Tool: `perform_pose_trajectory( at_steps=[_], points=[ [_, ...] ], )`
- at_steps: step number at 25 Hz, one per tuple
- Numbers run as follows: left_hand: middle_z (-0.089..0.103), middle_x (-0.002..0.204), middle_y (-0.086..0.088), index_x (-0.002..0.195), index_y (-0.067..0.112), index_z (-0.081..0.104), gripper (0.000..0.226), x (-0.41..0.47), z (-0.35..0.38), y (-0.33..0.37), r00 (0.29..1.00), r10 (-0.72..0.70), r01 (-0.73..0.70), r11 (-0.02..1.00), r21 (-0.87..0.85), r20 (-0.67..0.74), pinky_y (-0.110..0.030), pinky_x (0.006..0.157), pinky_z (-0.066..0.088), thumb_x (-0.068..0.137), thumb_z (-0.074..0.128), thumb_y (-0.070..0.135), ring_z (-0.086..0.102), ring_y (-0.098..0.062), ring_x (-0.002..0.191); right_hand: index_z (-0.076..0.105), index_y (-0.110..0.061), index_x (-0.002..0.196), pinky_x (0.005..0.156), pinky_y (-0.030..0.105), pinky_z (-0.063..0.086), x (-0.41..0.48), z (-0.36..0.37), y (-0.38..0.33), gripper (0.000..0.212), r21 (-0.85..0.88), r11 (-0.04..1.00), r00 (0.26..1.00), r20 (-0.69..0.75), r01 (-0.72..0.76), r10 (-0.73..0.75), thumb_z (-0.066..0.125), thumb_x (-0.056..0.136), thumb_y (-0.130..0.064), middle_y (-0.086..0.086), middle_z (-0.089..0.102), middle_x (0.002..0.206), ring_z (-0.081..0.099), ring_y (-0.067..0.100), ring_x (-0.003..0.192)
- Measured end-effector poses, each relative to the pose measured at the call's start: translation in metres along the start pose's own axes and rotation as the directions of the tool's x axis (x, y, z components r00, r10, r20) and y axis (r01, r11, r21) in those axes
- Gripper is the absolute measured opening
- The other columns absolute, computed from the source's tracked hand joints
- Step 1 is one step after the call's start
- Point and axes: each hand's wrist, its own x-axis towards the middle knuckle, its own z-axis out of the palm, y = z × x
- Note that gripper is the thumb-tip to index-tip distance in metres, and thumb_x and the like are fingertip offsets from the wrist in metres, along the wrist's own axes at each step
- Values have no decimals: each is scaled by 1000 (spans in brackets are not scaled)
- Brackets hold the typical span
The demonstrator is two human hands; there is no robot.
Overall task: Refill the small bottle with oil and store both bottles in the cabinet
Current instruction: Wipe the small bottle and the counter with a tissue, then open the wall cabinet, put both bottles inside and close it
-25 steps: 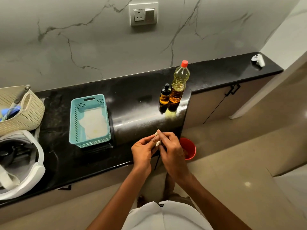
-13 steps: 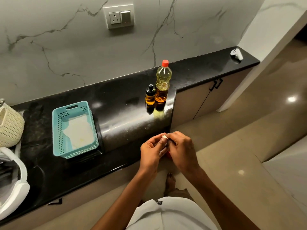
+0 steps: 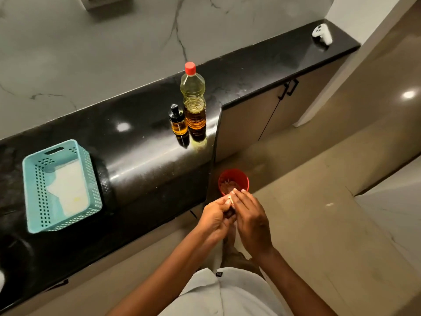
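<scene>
A tall oil bottle (image 3: 193, 99) with a red cap stands upright on the black counter (image 3: 141, 156), near its right corner. Just left of it, touching or nearly so, stands the small bottle (image 3: 178, 120) with a black cap and amber oil inside. My left hand (image 3: 215, 218) and my right hand (image 3: 250, 218) are together in front of the counter, well below the bottles. Between their fingertips they pinch a small white scrap (image 3: 229, 199), held over the rim of a red bin (image 3: 234, 182) on the floor. The cabinet doors (image 3: 271, 112) under the right counter are closed.
A teal perforated basket (image 3: 60, 185) lined with white paper sits on the counter at left. A white controller (image 3: 321, 34) lies at the counter's far right end. The beige tiled floor spreads to the right, and a wall corner rises at top right.
My view has swung right and down, so the red bin shows fully. Both hands, still pinching the white scrap, have moved off the counter edge to just over the bin. The bottles have not moved.
</scene>
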Motion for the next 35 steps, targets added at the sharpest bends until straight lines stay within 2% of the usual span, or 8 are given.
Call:
perform_pose_trajectory(
  at_steps=[6, 10, 12, 15, 18, 23, 29, 35],
  points=[
    [83, 109, -15, 123, 5, 77, 26, 38, 6, 8, 999, -26, 28, 997, 78, -19, -28, 76, 68, 106, 58, -1, 82, -20, 92, 80, -8, 121, 83, 26, 58, 41, -5, 43, 28, 203, 978, 999, 20, -47, 44, 72, 96, 0, 8, 70, 107, 61, 18, 100],
    [83, 111, -14, 118, 8, 82, 20, 64, 12, 22, 996, 90, -82, 954, 288, -17, -32, 88, 67, 101, 71, 6, 82, -20, 97, 81, -5, 110, 83, 13, 53, 78, -3, 73, 19, 294, 956, 1000, 21, -4, -2, 72, 95, 1, 6, 69, 99, 66, 12, 90],
    [83, 118, -12, 124, 9, 80, 24, 80, 22, 32, 984, 175, -170, 883, 438, 30, -37, 100, 63, 101, 73, 14, 80, -22, 112, 82, -3, 108, 82, 14, 53, 95, 5, 89, 16, 294, 956, 1000, 5, -25, 24, 74, 95, 2, 7, 70, 99, 66, 9, 89],
    [79, 127, -10, 138, 9, 71, 36, 101, 32, 45, 989, 142, -103, 859, 501, -40, -41, 112, 57, 103, 73, 20, 74, -21, 123, 81, 2, 108, 84, 29, 60, 119, 31, 114, 15, 258, 951, 985, 18, -168, 169, 72, 96, 3, 13, 72, 103, 70, 19, 93],
    [77, 131, -5, 140, 14, 69, 34, 106, 24, 44, 989, 101, -25, 838, 545, -109, -42, 115, 56, 107, 68, 23, 72, -19, 126, 76, 6, 119, 95, 45, 56, 151, 65, 140, 22, 182, 893, 905, 193, -412, 379, 61, 104, 2, 22, 70, 117, 70, 36, 106],
    [78, 131, -2, 136, 18, 71, 29, 96, -10, 32, 992, 13, 56, 852, 520, -128, -47, 116, 54, 112, 56, 24, 74, -22, 124, 67, 3, 137, 113, 39, 47, 169, 95, 170, 40, -47, 815, 710, 465, -578, 530, 45, 104, 9, 21, 64, 141, 61, 37, 130],
    [79, 130, -1, 135, 20, 72, 29, 76, -27, 30, 991, 57, 14, 860, 510, -123, -45, 114, 55, 112, 56, 27, 75, -20, 121, 80, 2, 103, 99, 48, 54, 140, 79, 113, 15, 214, 892, 875, 379, -398, 300, 69, 94, 7, 16, 74, 111, 70, 32, 108],
    [78, 133, -8, 136, 19, 74, 34, 17, -27, 94, 955, 286, -296, 919, 261, 78, -44, 112, 56, 107, 59, 31, 75, -26, 125, 79, -18, 99, 80, 27, 58, 136, 30, -1, 19, 513, 858, 999, 36, -16, -3, 78, 91, -1, -13, 71, 97, 71, 4, 92]
  ],
)
